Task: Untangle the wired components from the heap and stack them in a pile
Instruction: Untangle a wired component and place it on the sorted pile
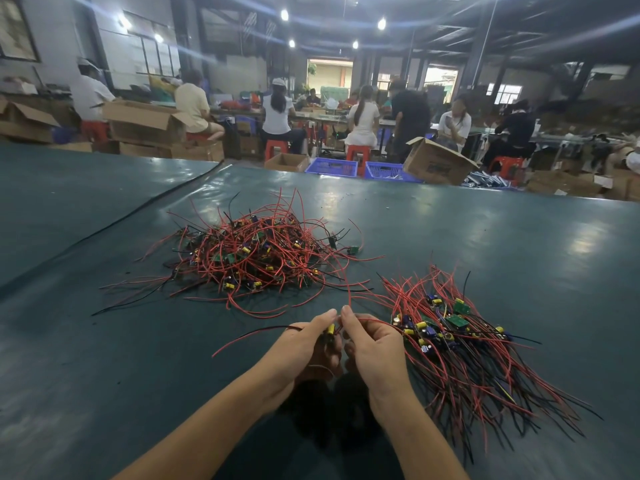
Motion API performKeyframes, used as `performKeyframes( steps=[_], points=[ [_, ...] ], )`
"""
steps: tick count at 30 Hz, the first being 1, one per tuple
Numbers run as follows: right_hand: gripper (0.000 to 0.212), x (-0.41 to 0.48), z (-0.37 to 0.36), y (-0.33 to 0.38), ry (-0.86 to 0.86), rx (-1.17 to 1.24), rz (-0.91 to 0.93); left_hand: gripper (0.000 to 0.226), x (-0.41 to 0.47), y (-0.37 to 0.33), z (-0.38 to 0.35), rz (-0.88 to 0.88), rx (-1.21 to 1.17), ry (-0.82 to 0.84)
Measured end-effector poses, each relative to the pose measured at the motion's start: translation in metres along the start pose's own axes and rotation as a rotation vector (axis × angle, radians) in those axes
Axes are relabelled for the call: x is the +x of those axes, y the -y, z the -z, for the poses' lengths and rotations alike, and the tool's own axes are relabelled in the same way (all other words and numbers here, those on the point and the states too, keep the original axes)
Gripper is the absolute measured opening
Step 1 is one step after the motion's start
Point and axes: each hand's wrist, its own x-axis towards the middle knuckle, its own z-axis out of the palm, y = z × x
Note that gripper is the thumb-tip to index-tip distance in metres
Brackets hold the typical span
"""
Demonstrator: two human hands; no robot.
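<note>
A tangled heap [249, 258] of small circuit boards with red and black wires lies on the dark green table [104, 358], ahead of my hands and slightly left. To the right lies a sorted pile [450, 337] of the same components, wires fanned toward me. My left hand [304, 344] and my right hand [370, 344] meet just above the table between them, both pinching one wired component [330, 330] with a yellow part. Its red wires trail left and up toward the heap.
A black seam or cable [114, 226] runs diagonally across the table's left side. Beyond the far table edge sit cardboard boxes [436, 166], blue crates [330, 167], red stools and several seated people working at other benches.
</note>
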Motion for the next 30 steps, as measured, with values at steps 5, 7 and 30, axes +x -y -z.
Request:
performKeyframes(
  steps=[5, 7, 30],
  points=[
    [0.028, 0.0, 0.001, 0.001, 0.008, -0.025, -0.019, 0.046, 0.0, 0.0, -0.001, -0.029, 0.031, 0.021],
    [0.03, 0.0, 0.001, 0.001, 0.011, -0.019, -0.03, 0.037, 0.0, 0.001, -0.001, -0.054, 0.034, 0.006],
    [0.022, 0.02, 0.031, 0.015, -0.226, 0.511, -0.032, 0.018, 0.006, 0.001, 0.012, -0.229, 0.222, -0.019]
  ],
)
